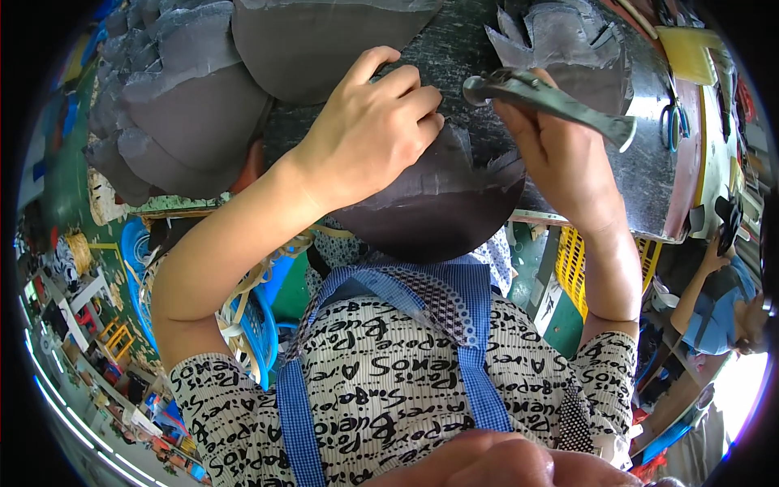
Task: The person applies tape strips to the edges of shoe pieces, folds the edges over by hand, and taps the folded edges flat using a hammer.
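Our left hand [369,134] lies flat, fingers spread and pressing down on a dark grey rounded leather piece [438,215], which sits directly under the palm and bulges toward our body over the edge of the metal-topped bench [649,122]. Our right hand [560,154] is closed around a metal tool [540,93] with a worn steel handle and a rounded head; it looks like a small hammer, though we cannot be sure, and its head hangs just beside our left fingertips. The closeness is the risk we judge greatest: a stroke landing slightly left would catch those fingers, and a loosened press could let the piece slide so the blow hits the wrong spot or creases the edge. The leather looks matte, supple and slightly wrinkled at its ragged upper margin. Beyond our left hand lies a stack of similar grey pieces [174,105], overlapping like scales, and beyond our right hand a jagged-edged grey cut piece [560,36]. The bench surface is scuffed, shiny steel.
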`<state>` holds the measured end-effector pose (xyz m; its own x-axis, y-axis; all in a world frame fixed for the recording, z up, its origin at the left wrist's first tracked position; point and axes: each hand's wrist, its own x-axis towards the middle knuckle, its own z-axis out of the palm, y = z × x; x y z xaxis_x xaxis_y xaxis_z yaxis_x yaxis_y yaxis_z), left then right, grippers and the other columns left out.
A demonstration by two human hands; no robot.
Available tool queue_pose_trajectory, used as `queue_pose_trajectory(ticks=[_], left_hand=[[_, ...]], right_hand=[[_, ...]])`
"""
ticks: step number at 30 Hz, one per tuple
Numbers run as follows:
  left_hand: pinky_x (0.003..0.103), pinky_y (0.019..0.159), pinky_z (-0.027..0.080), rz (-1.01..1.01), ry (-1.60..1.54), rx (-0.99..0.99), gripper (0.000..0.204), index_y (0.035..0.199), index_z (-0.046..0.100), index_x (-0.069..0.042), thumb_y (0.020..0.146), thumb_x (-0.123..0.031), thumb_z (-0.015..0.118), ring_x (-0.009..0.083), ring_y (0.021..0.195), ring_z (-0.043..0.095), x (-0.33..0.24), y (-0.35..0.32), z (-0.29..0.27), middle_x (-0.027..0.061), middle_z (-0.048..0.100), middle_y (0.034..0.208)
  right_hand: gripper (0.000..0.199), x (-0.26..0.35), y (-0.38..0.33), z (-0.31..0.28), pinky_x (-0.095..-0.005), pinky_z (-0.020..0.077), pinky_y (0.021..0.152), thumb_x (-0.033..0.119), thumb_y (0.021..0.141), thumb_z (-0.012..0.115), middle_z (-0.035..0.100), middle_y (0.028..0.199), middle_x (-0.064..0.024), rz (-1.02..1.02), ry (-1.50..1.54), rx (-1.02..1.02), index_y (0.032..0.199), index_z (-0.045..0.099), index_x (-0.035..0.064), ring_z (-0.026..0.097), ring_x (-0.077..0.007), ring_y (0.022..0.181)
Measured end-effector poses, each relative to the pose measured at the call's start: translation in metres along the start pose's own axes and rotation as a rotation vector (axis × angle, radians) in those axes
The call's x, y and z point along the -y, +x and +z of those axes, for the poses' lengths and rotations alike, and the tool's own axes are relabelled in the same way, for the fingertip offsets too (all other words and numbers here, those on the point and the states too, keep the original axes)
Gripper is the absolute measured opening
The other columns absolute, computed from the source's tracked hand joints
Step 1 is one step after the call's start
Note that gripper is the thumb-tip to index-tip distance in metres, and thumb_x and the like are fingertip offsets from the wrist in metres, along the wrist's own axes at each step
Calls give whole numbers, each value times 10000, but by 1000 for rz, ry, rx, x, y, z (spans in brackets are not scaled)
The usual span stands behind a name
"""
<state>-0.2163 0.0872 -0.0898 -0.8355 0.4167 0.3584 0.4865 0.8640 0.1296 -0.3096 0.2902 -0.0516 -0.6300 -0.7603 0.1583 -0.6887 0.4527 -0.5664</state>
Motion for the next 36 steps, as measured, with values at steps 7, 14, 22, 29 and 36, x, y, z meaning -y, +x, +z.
queue_pose_trajectory(ticks=[7,14,22,29,36], left_hand=[[459,1008,414,42,39,15,138,862,724,-84,737,-140,708,174,899,593,0,-1,-1,-5,630,861],[452,1031,384,20,-8,33,154,873,726,-94,727,-146,733,182,929,590,6,-2,-1,-5,634,893],[483,1059,353,-180,-117,7,182,885,744,-124,707,-156,763,185,973,590,-2,-9,-6,-22,634,891],[515,1088,332,-147,41,18,175,903,741,-108,730,-128,725,177,975,590,-10,-14,-8,-17,634,879],[491,1068,323,-265,-59,40,196,907,733,-101,724,-151,777,201,995,586,-13,-20,-14,-9,633,900]], right_hand=[[125,-1,0,5,-411,485,517,115,897,670,624,735,-151,-43,-92,9,961,602,30,631,-370,634],[126,5,4,5,-416,479,499,113,892,673,625,715,-161,-54,-20,30,933,587,30,627,-367,602],[127,5,6,10,-425,510,531,130,885,673,634,728,-180,-69,-16,47,933,603,35,646,-372,651],[156,9,8,15,-431,506,495,161,892,670,624,669,-166,-132,-121,98,929,582,37,637,-373,601],[150,6,11,19,-416,498,474,159,886,674,612,661,-150,-212,-37,82,936,600,39,625,-358,568]])
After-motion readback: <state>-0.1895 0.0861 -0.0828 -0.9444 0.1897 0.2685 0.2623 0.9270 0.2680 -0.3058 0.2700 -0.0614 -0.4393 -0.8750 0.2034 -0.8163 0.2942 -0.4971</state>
